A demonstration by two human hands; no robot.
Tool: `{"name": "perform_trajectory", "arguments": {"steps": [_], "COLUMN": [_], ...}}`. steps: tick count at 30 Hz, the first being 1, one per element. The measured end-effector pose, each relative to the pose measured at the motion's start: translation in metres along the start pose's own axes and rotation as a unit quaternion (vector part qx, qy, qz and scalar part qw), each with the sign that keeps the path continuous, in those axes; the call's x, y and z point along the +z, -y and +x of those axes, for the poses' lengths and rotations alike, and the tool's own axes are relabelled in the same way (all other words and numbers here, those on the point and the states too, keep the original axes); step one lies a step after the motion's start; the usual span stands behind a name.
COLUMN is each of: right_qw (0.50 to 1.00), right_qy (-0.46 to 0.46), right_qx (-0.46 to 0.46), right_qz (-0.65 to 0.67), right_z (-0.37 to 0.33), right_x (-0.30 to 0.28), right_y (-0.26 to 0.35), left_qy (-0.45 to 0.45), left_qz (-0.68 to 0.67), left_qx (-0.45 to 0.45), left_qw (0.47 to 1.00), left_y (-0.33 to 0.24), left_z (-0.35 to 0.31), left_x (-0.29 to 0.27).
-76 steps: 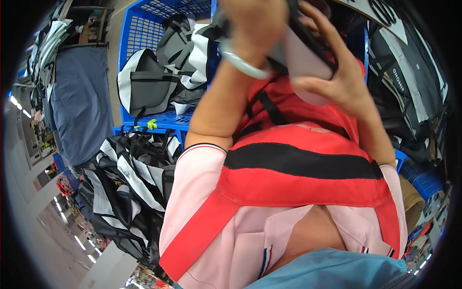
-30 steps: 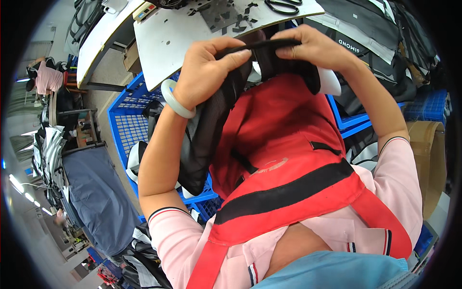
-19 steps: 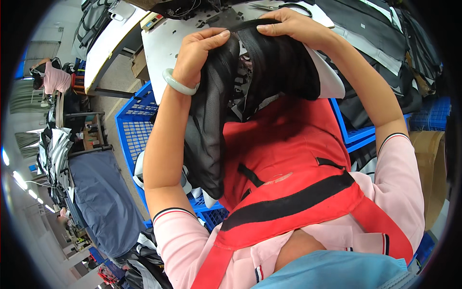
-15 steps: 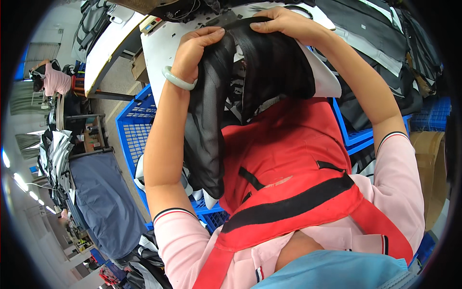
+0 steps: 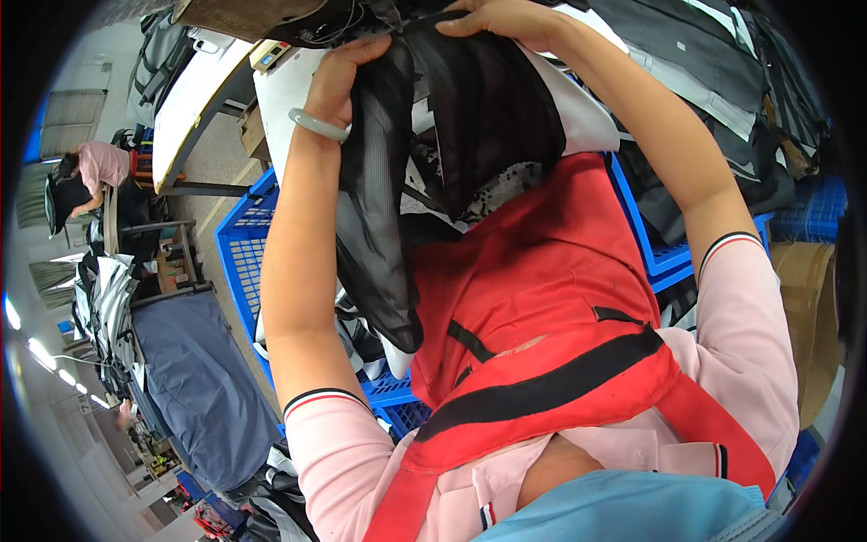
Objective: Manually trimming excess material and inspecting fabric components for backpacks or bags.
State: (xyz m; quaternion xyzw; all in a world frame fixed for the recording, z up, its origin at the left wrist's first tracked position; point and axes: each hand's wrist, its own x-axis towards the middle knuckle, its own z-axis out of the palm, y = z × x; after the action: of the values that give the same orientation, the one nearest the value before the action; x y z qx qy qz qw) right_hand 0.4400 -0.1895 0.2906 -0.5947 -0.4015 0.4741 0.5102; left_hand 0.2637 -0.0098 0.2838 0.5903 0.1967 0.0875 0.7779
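Observation:
Between my two hands hangs a black mesh fabric piece, its upper edge raised over the far part of the white worktable. My left hand, below a pale bangle, pinches that edge on the left. On the right, my right hand grips the same edge with the thumb on the near side. A long grey-black flap of the piece droops down beside my left forearm, reaching my red apron. Part of each hand's fingers is hidden behind the cloth.
Past my hands, a dark machine stands at the top edge. Blue plastic crates flank me on both sides. Black and grey fabric pieces lie at the far right, above a cardboard box. A co-worker bends over a bench at far left.
Both hands have moved farther away and slightly left, carrying the fabric toward the dark machine. At far left, the co-worker's arm has lowered and a dark piece hangs in front of them.

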Motion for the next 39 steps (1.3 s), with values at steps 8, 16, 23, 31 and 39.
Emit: {"name": "perform_trajectory", "arguments": {"steps": [8,16,23,31,39], "right_qw": [0.974,0.794,0.562,0.754,0.795], "right_qy": [-0.084,0.315,0.491,-0.292,-0.099], "right_qx": [0.012,0.507,0.524,-0.252,0.046], "right_qz": [-0.209,-0.117,-0.411,-0.532,-0.597], "right_z": [-0.037,-0.356,-0.447,-0.108,-0.024], "right_x": [-0.041,-0.054,-0.053,-0.062,-0.055], "right_y": [-0.019,-0.179,-0.228,-0.095,-0.077], "left_qy": [-0.057,0.020,0.092,-0.067,-0.096], "left_qz": [-0.024,-0.023,0.097,0.153,0.113], "left_qx": [-0.009,-0.002,-0.012,0.035,0.027], "left_qw": [0.998,1.000,0.991,0.985,0.989], "left_y": [0.006,0.018,0.028,0.043,0.041], "left_z": [-0.013,-0.060,-0.074,-0.091,-0.098], "left_x": [-0.017,0.022,0.058,0.059,0.046]}}
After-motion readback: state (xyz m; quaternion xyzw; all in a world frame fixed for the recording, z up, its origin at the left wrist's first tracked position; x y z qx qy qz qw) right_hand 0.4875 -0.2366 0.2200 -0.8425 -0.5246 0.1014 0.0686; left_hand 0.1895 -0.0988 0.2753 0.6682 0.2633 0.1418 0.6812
